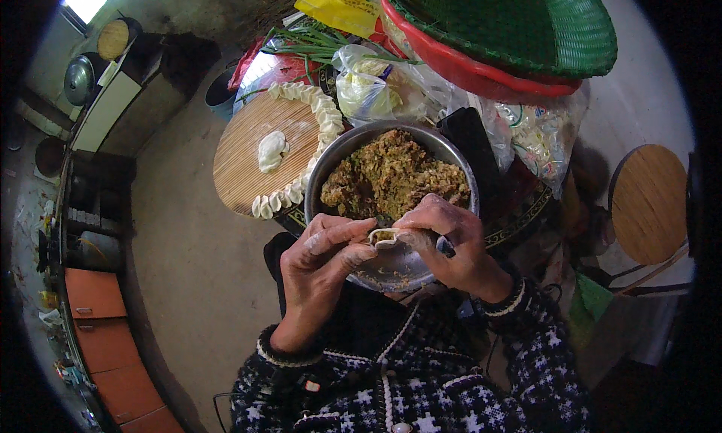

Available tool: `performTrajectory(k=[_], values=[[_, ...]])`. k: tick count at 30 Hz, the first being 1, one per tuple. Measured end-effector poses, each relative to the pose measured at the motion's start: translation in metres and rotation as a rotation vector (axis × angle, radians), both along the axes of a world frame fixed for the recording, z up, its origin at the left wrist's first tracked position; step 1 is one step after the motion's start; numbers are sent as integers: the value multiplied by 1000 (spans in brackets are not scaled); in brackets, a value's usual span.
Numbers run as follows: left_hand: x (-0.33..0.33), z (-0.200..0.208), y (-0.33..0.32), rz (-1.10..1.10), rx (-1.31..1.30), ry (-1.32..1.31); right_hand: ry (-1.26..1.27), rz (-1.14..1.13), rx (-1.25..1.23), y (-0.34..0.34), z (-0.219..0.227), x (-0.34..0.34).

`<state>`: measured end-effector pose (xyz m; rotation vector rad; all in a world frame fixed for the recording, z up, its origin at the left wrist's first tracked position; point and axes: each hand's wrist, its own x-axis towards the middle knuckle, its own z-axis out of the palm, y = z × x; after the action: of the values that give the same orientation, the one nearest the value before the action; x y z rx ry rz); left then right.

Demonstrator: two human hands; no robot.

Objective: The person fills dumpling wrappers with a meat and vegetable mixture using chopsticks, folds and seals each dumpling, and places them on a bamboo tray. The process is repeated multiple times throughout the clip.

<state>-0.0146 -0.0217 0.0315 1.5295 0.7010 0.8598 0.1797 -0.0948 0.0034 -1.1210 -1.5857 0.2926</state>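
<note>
If the left hand (320,252) and right hand (451,241), both pinching the dumpling (385,237), squeeze hard, filling might burst out.

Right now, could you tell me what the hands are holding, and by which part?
Both hands, the left hand and right hand, hold one dumpling between them, their fingers pinching its dough edge at either end.

Both hands pinch a half-folded dumpling (385,237) over a metal bowl (406,271) of chopped filling (391,177): the left hand (320,256) and right hand (451,241) meet at it. Finished dumplings (320,113) line a round wooden board (244,158) beside the bowl.
</note>
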Motion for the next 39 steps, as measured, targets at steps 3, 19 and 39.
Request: performTrajectory(k=[3,19,39], values=[[1,0,1,9,39,20,35,38,12,2,0,0],[2,2,3,30,370,190,-50,64,40,6,-19,-8],[-10,-15,10,78,-289,-223,104,22,-95,13,-15,-23]])
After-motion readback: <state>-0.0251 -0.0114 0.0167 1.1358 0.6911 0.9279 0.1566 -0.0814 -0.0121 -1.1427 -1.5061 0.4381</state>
